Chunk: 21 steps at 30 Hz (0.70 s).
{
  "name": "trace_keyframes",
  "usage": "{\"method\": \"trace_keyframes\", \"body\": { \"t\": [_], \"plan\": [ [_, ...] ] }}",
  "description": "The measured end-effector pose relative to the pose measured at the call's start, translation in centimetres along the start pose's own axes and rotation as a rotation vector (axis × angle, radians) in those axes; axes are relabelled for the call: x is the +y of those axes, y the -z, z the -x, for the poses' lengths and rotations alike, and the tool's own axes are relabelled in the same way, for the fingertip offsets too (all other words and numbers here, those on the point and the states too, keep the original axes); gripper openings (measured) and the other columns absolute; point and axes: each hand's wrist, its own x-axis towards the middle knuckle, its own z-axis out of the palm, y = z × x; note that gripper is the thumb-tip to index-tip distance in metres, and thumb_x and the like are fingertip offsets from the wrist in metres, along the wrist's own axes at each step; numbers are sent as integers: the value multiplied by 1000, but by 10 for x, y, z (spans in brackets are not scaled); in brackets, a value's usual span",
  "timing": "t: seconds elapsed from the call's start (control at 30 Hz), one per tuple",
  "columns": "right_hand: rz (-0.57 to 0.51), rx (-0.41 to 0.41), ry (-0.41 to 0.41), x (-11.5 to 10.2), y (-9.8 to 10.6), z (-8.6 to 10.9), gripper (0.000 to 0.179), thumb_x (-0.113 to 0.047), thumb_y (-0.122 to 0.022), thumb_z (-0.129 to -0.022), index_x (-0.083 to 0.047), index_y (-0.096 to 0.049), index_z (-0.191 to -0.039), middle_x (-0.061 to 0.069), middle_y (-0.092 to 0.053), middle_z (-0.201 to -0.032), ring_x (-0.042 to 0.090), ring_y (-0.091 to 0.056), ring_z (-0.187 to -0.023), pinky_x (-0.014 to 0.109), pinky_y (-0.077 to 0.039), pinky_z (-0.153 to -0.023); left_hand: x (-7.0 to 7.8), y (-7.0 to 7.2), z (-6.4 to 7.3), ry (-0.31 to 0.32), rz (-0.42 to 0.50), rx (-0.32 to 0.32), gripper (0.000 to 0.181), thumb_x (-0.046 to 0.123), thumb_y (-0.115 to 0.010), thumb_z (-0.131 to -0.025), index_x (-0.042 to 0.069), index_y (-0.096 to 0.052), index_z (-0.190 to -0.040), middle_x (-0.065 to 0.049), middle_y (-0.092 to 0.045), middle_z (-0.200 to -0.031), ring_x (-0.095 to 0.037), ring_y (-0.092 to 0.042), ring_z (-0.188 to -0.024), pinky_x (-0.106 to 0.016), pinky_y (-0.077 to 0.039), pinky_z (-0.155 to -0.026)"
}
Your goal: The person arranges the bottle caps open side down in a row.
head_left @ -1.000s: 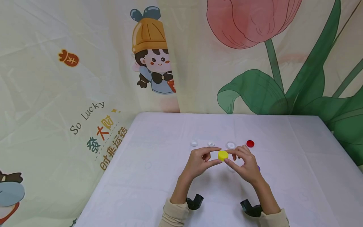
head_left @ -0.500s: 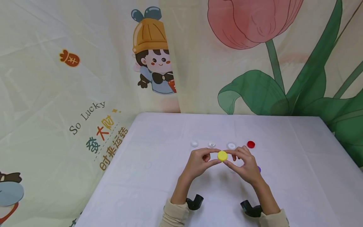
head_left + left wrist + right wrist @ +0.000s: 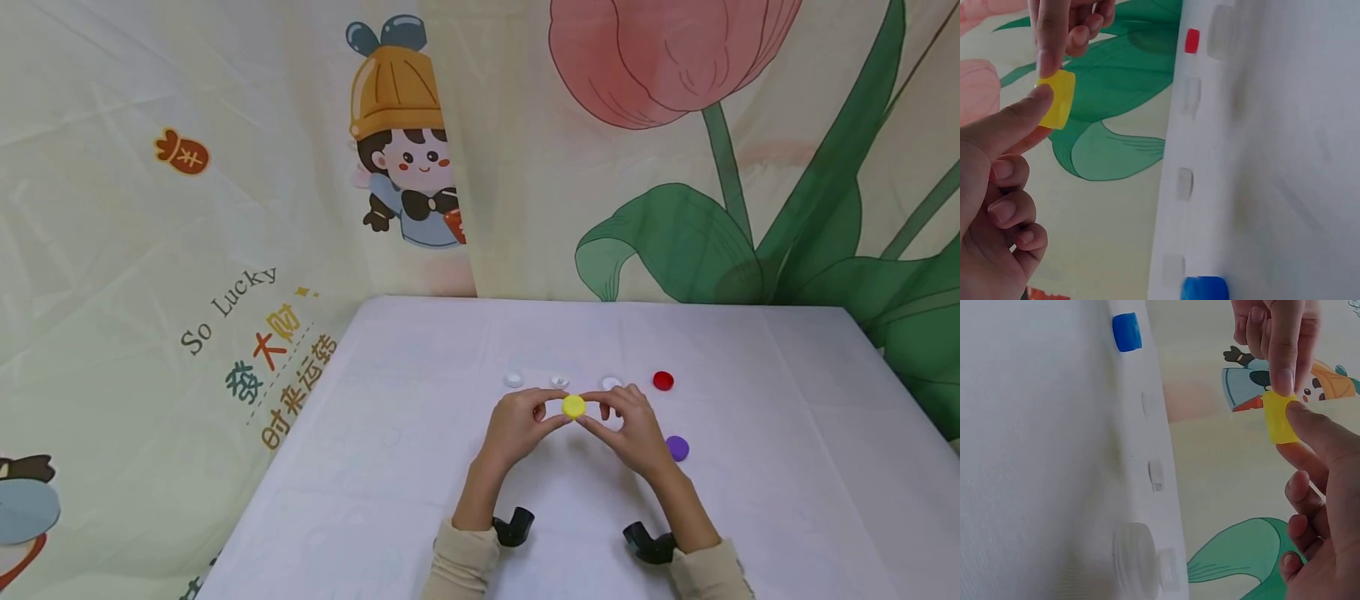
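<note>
A yellow bottle cap [image 3: 573, 407] is held up above the table between both hands. My left hand [image 3: 517, 427] pinches its left side with thumb and forefinger, the other fingers curled in. From the opposite side my right hand [image 3: 628, 427] pinches the same cap, also with thumb and forefinger. In the head view the cap's round face shows. Both wrist views show its side, with the thumb [image 3: 1022, 115] on the rim in the left wrist view.
Behind the hands lie a red cap [image 3: 663, 381] and white caps [image 3: 513, 380]. A purple cap [image 3: 677, 448] sits beside the right wrist. The wrist views show a blue cap [image 3: 1127, 332] and a larger translucent cap [image 3: 1135, 559], which the head view does not show.
Both hands have shifted slightly left and up with the yellow cap between them. The cap has turned from tilted to showing its round face, and the purple cap has come into fuller view.
</note>
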Motion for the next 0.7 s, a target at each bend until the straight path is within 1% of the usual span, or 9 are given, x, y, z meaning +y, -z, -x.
{"method": "trace_keyframes", "body": {
  "t": [0.1,0.23,0.37,0.5,0.7],
  "plan": [
    [36,-45,-28,3,-8,0,32,-36,-74,-72,-19,-68,-98,-2,-48,-65,10,-36,-70,28,-30,-62,-4,-2,1,44,-65,-49,33,35,-71,-74,16,-69,-101,9,-38,-53,-3,-33,-49,-16,-25,-46],
    [89,-86,-53,7,-18,1,30,-35,-75,-71,-19,-69,-95,-5,-46,-64,11,-36,-69,30,-28,-63,-11,-7,1,78,-151,-116,30,35,-71,-74,18,-70,-99,9,-40,-53,-4,-35,-49,-17,-26,-46],
    [148,-135,-74,11,-26,3,28,-33,-75,-70,-18,-70,-93,-7,-44,-64,12,-36,-69,30,-27,-64,-17,-13,1,80,-230,-160,27,34,-72,-73,19,-71,-96,9,-43,-53,-4,-36,-50,-18,-28,-47],
    [196,-184,-94,14,-33,4,27,-33,-75,-70,-18,-71,-93,-7,-43,-64,12,-34,-68,29,-25,-64,-22,-19,2,76,-280,-187,27,33,-73,-72,19,-72,-94,9,-48,-54,-4,-39,-51,-18,-30,-47],
    [185,-214,-105,16,-35,5,26,-31,-77,-69,-17,-72,-90,-6,-43,-64,13,-33,-66,29,-23,-63,-26,-24,3,67,-308,-207,25,32,-74,-70,19,-73,-92,7,-60,-62,-5,-43,-53,-20,-35,-50]
  ]
}}
